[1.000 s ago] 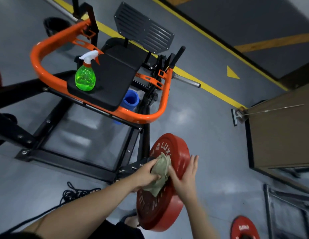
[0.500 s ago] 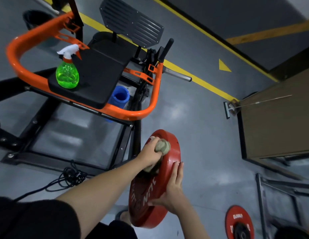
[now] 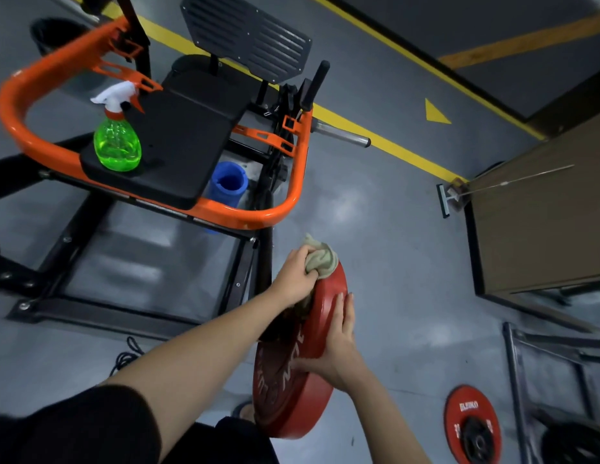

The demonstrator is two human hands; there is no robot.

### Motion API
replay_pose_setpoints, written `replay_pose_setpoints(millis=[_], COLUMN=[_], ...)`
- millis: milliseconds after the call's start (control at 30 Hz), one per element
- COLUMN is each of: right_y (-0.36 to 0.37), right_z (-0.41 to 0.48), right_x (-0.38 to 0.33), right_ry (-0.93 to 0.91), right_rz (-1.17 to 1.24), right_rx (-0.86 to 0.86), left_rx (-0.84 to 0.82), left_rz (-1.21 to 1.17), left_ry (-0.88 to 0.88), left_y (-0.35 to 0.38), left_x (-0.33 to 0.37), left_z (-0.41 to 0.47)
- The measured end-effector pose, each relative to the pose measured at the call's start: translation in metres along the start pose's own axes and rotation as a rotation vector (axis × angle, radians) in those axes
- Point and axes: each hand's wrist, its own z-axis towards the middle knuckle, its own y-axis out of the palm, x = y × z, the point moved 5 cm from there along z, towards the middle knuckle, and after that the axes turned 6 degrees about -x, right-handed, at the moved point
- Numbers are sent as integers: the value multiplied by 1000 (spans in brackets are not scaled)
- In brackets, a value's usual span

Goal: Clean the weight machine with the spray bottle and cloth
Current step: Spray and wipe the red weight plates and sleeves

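Note:
A red weight plate [image 3: 293, 393] stands on edge on the weight machine's lower frame. My left hand [image 3: 293, 279] grips a bunched beige cloth [image 3: 320, 257] at the plate's top rim. My right hand [image 3: 337, 346] lies on the plate's outer rim, fingers stretched along the edge and thumb on the lettered face. A green spray bottle [image 3: 117, 142] with a white and orange trigger stands upright on the black seat pad [image 3: 181, 142] inside the orange bar [image 3: 285, 182].
A blue cup [image 3: 228, 184] sits under the seat. A black footplate [image 3: 248, 38] rises behind it and a chrome peg [image 3: 342, 135] sticks out right. Another red plate [image 3: 472, 426] lies on the floor at lower right. A brown cabinet [image 3: 539, 222] stands at right; black cable [image 3: 124, 356] is coiled near the frame.
My left hand has carried the cloth from the plate's face up to its top rim. My right hand has slid from the face to the outer edge.

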Motion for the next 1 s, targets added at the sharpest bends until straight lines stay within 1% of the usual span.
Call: replay_pose_setpoints(millis=[67, 167, 233, 400, 533, 600, 667, 733, 767, 800, 900, 967, 1000], right_y=[1, 8, 9, 2, -21, -34, -50, -69, -77, -81, -71, -54, -42], right_z=[-2, -6, -4, 6, 35, 59, 87, 109, 118, 124, 118, 87, 64], right_x=[-6, -19, -23, -14, -16, -14, -14, -22, -26, -30, -35, -24, -17], right_ry=[1, 19, 50, 78, 79, 127, 234, 319, 324, 302, 153, 135, 128], right_rz=[-21, -13, -29, -70, -65, -67, -132, -257, -265, -233, -24, 110, 162], right_rx=[111, 414, 507, 485, 373, 286, 235, 273, 309, 325, 340, 365, 366], left_rx=[-12, -94, -179, -300, -385, -392, -382, -371, -367, -362, -343, -404, -474], left_rz=[-17, -48, -69, -88, -81, -53, -52, -29, -23, -11, 52, 92, 91], left_ry=[-29, -86, -122, -156, -188, -179, -165, -161, -158, -161, -162, -165, -174], left_y=[-2, 1, 0, -13, -14, -13, -14, -14, -13, -13, -15, -15, -13], left_x=[1, -19, -36, -40, -37, -38, -40, -42, -43, -45, -49, -48, -47], left_z=[0, -22, -41, -44, -45, -49, -54, -59, -59, -59, -60, -61, -66])
